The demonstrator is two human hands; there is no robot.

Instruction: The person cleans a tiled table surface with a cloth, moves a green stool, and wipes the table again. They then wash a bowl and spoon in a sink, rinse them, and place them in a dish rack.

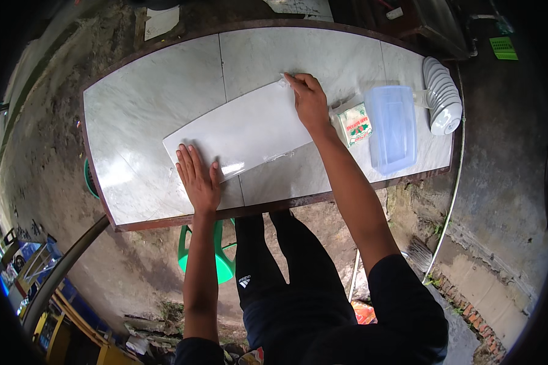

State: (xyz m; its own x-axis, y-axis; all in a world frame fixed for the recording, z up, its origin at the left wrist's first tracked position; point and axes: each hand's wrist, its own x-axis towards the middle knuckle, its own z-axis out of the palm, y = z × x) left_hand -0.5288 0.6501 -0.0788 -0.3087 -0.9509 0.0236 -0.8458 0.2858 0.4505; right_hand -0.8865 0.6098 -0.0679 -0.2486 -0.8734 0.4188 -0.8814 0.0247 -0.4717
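A long white glossy panel (251,123) lies slantwise on the tiled table top (164,86). What looks like crumpled clear tape or film (283,81) clings to its upper right corner, with more along its near edge. My left hand (198,182) rests flat on the panel's left end, fingers extended and thumb apart. At the upper right corner, my right hand (308,98) has its fingers curled, the tips pinching at the clear film. Part of the panel's right end is hidden under this hand and forearm.
Right of the panel lie a printed packet (355,125) and a translucent blue plastic container (391,130). A toppled stack of white bowls (443,98) lies by the table's right edge. A green plastic stool (223,260) stands below the near edge. A green basket (503,48) is beyond, right.
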